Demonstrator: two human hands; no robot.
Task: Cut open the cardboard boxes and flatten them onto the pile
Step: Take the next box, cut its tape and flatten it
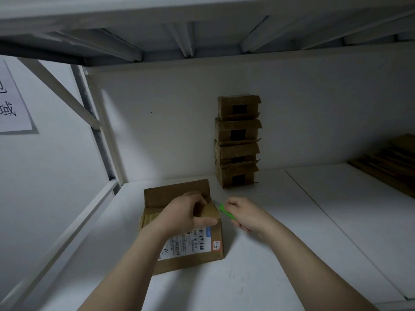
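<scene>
Item: cardboard box (190, 261), on the white shelf board (292, 232), near its left back corner and close in front of me. Long axis runs from me towards the back wall. One flap stands up at the far end. The face with the shipping label (188, 243) and a small red-edged sticker (216, 245) is turned towards me.

Item: green cutter (227, 212). Long axis slants from my right hand up and left; the blade end points at the box's top right edge. The blade is pale and blurred, so I cannot tell whether it touches the cardboard. Most of the handle is hidden in my palm.

Item: left hand (184, 215). On top of the box, fingers curled over a flap, thumb lying along the near top edge; it grips the box. It hides the middle of the box top.

Item: right hand (243, 215). Just right of the box, knuckles up, fingers wrapped tight round the cutter, forearm reaching in from lower right.

Item: stack of four boxes (238, 142), upright against the back wall, behind and right of my box, dark tape on each front.

Item: pile of flattened cardboard (388, 162), far right, cut off by the frame edge.

Item: paper sign (11, 102), left wall, partly out of view, print not fully readable.
</scene>
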